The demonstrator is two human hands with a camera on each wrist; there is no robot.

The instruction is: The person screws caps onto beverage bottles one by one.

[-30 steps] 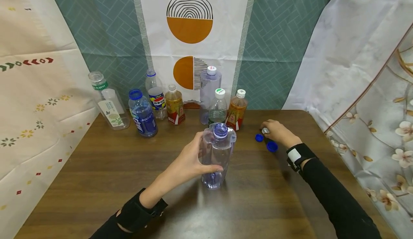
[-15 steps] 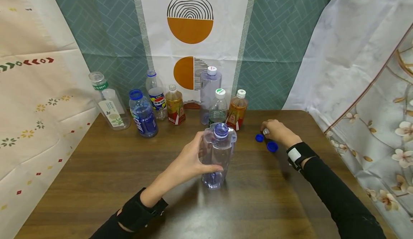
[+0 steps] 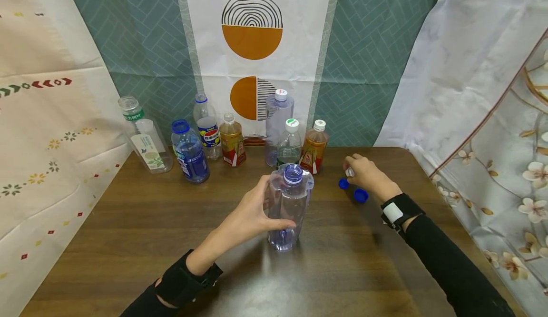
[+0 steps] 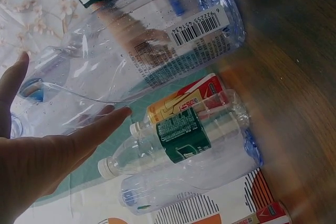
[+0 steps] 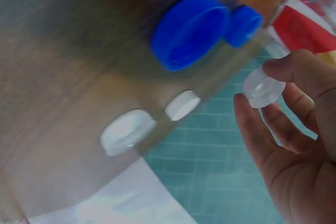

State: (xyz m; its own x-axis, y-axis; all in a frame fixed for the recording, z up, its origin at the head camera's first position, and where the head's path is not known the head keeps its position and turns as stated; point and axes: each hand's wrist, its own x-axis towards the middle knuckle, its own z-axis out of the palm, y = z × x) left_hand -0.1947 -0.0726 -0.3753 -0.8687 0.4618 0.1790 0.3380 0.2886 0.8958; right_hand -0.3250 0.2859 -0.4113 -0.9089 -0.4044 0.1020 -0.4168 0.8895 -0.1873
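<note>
- Your left hand (image 3: 253, 214) is holding the large, clear, lilac-tinted plastic bottle (image 3: 293, 203) round its side, thumb across the near face and fingers at the far side. The bottle is standing upright near the middle of the brown wooden table (image 3: 171, 269), well in from every edge; its mouth is showing bare.
- Your right hand (image 3: 364, 172) is working near the table's far right corner. Thumb and fingertip are pinching a small, round, translucent white plastic cap (image 5: 262, 87).
- By that hand, a larger round blue plastic cap (image 3: 360, 195) and a smaller round blue plastic cap (image 3: 344, 183) are lying just beside each other. The right wrist view is also showing two loose white plastic caps, (image 5: 128, 132) and (image 5: 182, 105), on the table.
- Four uncapped bottles are standing towards the far left corner; three capped ones are standing along the far edge, right of its middle.
- Judgement: you are apparently selecting a cap for the held bottle. The next move is calling for a firm pinch, a clear lift over the blue caps, and a level approach to the mouth, left hand steadying.
</note>
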